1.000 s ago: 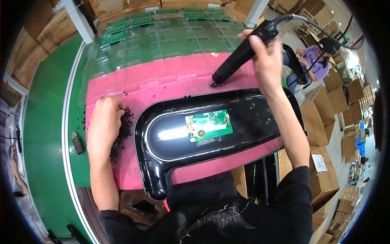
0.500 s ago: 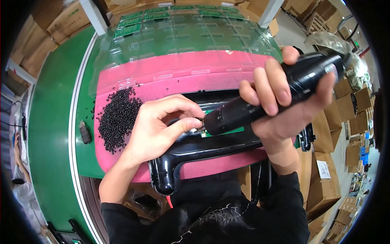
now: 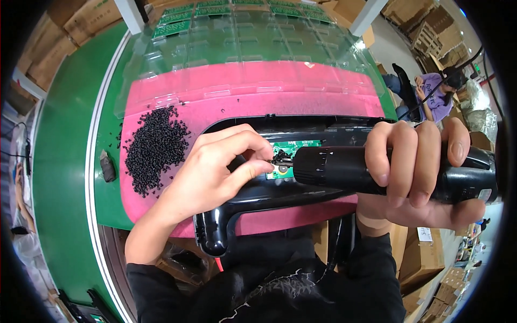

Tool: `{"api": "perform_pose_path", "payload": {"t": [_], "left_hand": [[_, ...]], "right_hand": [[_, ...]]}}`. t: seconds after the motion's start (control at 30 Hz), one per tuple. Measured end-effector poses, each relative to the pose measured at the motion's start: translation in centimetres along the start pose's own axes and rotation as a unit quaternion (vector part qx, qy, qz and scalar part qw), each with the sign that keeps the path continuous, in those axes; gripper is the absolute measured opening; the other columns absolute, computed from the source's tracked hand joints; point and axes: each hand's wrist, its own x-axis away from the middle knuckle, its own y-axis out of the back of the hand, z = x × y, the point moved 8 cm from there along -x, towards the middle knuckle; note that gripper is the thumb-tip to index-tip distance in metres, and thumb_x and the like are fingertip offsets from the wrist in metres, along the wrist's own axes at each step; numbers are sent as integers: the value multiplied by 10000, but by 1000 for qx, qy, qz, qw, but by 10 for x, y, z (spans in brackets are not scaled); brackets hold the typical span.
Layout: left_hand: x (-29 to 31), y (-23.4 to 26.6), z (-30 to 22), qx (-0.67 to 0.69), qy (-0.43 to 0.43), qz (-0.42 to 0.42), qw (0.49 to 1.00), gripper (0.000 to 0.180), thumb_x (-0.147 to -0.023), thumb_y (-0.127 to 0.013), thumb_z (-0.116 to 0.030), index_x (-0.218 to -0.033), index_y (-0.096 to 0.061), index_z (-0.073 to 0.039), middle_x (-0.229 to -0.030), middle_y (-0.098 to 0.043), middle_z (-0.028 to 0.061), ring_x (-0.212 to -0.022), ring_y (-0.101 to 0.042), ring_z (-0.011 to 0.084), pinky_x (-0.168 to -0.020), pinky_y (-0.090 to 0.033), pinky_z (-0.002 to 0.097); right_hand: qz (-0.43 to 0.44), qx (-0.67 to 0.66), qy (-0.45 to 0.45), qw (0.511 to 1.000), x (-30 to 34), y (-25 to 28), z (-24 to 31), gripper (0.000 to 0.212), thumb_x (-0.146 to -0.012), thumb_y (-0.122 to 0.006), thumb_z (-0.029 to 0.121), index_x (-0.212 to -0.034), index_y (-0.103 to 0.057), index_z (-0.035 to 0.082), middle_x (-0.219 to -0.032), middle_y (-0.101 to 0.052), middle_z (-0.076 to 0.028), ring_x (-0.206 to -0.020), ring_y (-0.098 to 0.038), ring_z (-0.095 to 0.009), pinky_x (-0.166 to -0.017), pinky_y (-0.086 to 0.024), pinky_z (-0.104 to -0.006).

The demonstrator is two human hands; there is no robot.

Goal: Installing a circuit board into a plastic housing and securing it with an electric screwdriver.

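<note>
My right hand (image 3: 417, 169) wraps round a black electric screwdriver (image 3: 336, 171), held nearly level with its bit pointing left. At the bit's tip, the thumb and forefinger of my left hand (image 3: 215, 164) are pinched together on what looks like a small black screw, mostly hidden by the fingertips. A cluster of small black screws (image 3: 282, 155) shows between these fingertips and the screwdriver's nose. Beneath the tool, a green circuit board (image 3: 301, 144) lies inside a long, glossy black plastic housing (image 3: 258, 198). The screwdriver covers part of the board.
A heap of small black screws (image 3: 153, 153) sits on the pink mat (image 3: 215, 102), left of the housing. Clear plastic trays (image 3: 237, 51) stand behind, with several green boards (image 3: 172, 28) at their far end. A dark wrapped piece (image 3: 108, 168) lies left. Another person (image 3: 436, 97) sits far right.
The screwdriver has swung from a slant to nearly level and shifted right and down, baring its bit and the screw cluster. My left hand stays pinched close to the bit.
</note>
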Motion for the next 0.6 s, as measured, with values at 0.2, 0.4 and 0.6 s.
{"api": "perform_pose_path", "payload": {"t": [0.2,0.4,0.6], "left_hand": [[1,-5,-6,-56,-45,-5,997,152,-820,-722,-11,-922,-618,32,-837,-631,126,-728,-640,264,-661,-522,346],[-1,-9,-3,-72,-34,4,997,190,-785,-742,18,-939,-634,42,-853,-642,131,-751,-655,264,-661,-536,339],[-5,-13,5,-92,25,5,995,243,-757,-745,52,-982,-657,20,-833,-661,112,-762,-673,229,-693,-538,318]], "right_hand": [[65,42,-15,997,-1,-1,-9,502,-832,-718,518,-1082,-501,141,-623,-560,49,-493,-538,-82,-548,-462,-280],[103,83,-41,990,-2,6,-5,562,-824,-704,590,-1101,-489,151,-679,-573,40,-514,-543,-94,-562,-453,-293],[72,123,-83,986,-8,16,-4,613,-833,-645,663,-1096,-488,132,-685,-561,22,-499,-509,-104,-537,-409,-287]]}}
